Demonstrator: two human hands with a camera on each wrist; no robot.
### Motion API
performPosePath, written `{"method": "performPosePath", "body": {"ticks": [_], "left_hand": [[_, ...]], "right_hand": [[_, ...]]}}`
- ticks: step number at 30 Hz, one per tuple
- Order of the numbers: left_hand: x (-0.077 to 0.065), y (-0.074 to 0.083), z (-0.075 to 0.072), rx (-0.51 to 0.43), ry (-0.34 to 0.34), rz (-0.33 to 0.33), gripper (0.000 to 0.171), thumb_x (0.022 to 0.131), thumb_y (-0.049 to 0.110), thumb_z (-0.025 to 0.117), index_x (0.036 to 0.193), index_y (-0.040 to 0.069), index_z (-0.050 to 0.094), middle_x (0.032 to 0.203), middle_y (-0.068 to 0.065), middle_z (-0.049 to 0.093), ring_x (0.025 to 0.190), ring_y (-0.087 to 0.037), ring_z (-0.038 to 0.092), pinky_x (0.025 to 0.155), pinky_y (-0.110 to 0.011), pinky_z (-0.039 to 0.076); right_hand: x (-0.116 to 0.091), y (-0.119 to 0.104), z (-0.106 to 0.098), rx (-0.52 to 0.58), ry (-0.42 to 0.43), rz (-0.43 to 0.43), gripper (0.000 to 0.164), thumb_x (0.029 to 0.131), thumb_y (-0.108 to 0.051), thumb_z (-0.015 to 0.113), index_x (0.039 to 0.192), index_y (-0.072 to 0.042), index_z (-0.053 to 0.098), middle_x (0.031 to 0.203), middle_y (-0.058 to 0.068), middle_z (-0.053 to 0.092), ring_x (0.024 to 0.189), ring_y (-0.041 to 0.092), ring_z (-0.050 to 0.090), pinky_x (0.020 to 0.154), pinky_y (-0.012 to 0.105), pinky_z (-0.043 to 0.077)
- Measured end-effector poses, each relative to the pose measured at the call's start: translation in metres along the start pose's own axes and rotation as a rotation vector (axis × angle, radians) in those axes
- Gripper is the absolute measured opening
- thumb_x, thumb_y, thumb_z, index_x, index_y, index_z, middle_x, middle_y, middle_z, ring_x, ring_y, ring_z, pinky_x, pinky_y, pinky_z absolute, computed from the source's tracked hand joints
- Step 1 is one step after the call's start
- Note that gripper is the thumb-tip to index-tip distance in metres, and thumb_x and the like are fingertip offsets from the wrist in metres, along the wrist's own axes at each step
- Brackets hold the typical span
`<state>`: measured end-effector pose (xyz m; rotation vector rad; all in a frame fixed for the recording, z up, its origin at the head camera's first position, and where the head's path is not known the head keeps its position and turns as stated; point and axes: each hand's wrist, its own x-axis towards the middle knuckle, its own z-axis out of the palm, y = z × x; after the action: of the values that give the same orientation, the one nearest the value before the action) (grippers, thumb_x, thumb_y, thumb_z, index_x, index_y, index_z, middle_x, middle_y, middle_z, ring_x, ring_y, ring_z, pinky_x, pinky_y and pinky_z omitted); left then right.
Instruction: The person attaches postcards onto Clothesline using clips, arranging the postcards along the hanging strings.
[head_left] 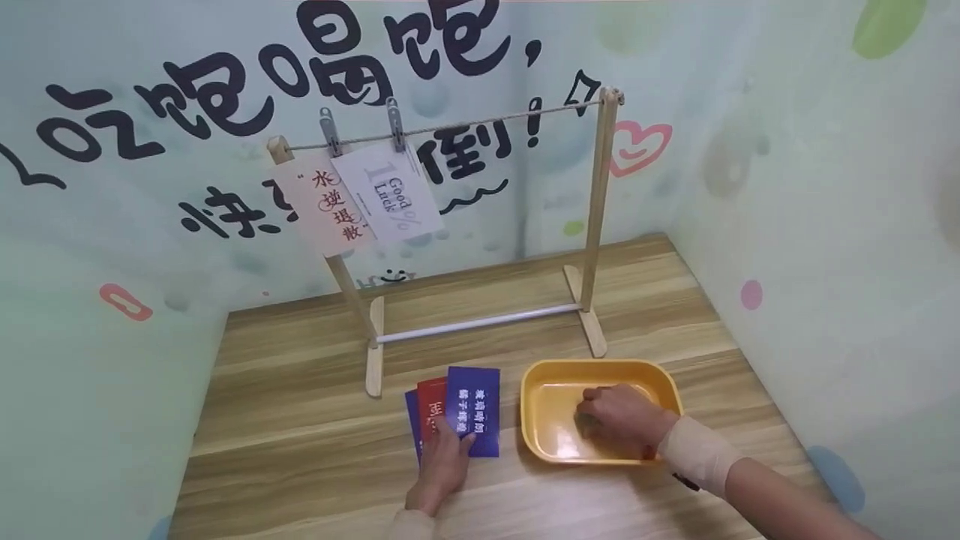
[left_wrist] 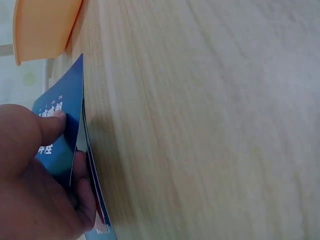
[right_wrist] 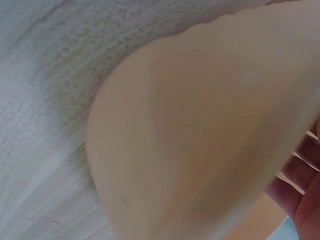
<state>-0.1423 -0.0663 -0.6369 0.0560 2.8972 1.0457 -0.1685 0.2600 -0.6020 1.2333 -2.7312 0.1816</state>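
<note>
Between thumb and fingers, my left hand [head_left: 444, 465] pinches a blue card [head_left: 480, 409] with white lettering. In the left wrist view, that card [left_wrist: 72, 107] stands on edge above the wood, spread apart from the cards behind it. Under it in the head view lie a red card [head_left: 431, 397] and another blue card [head_left: 411, 405], fanned to the left. My right hand [head_left: 622, 412] reaches down into a yellow plastic basin [head_left: 600, 366], fingers bent toward its floor. I cannot tell what those fingertips hold. In the right wrist view, the basin wall [right_wrist: 165, 125] hides most of that hand.
Behind the cards stands a wooden rack [head_left: 598, 202] with a string [head_left: 495, 120] across its top. Two grey clothespins [head_left: 395, 126] hold a pink card [head_left: 326, 202] and a white card [head_left: 394, 195] on the string. Printed cloth walls [head_left: 810, 225] surround the wooden tabletop [head_left: 285, 420].
</note>
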Motion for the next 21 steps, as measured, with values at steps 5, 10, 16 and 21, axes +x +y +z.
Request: {"method": "performPosePath", "body": {"ticks": [5, 10, 16, 21], "left_hand": [[0.0018, -0.0034, -0.0015, -0.027, -0.043, -0.026, 0.038, 0.100, 0.018, 0.058, 0.120, -0.008, 0.039, 0.093, -0.024, 0.065, 0.096, -0.044, 0.065, 0.089, -0.057, 0.050], [0.0018, -0.0068, -0.0029, -0.062, -0.070, -0.031, 0.031, 0.103, 0.016, 0.051, 0.119, -0.006, 0.037, 0.091, -0.022, 0.062, 0.091, -0.042, 0.065, 0.085, -0.055, 0.051], [0.0034, -0.0076, -0.0082, -0.123, -0.137, -0.067, 0.028, 0.105, 0.017, 0.046, 0.120, -0.005, 0.035, 0.091, -0.018, 0.056, 0.087, -0.032, 0.060, 0.088, -0.054, 0.051], [0.0031, -0.0055, -0.0079, -0.145, -0.099, -0.079, 0.036, 0.105, 0.018, 0.046, 0.126, -0.008, 0.034, 0.106, -0.027, 0.060, 0.104, -0.042, 0.063, 0.100, -0.057, 0.048]], "right_hand": [[0.0021, -0.0006, 0.0004, 0.038, -0.041, 0.013, 0.019, 0.085, -0.033, 0.076, 0.085, -0.016, 0.067, 0.078, -0.001, 0.060, 0.061, 0.013, 0.056, 0.049, 0.028, 0.045], [0.0008, -0.0020, 0.0036, 0.105, -0.050, 0.013, 0.009, 0.085, -0.018, 0.074, 0.089, -0.014, 0.067, 0.082, -0.001, 0.063, 0.066, 0.012, 0.059, 0.054, 0.026, 0.049], [0.0020, -0.0023, 0.0012, 0.153, -0.036, 0.003, 0.013, 0.082, -0.006, 0.070, 0.092, -0.014, 0.068, 0.088, -0.001, 0.067, 0.075, 0.013, 0.062, 0.061, 0.025, 0.052], [0.0046, -0.0047, -0.0041, 0.103, -0.049, 0.001, 0.015, 0.082, -0.010, 0.071, 0.095, -0.011, 0.065, 0.088, 0.002, 0.063, 0.070, 0.014, 0.059, 0.059, 0.027, 0.051]]}}
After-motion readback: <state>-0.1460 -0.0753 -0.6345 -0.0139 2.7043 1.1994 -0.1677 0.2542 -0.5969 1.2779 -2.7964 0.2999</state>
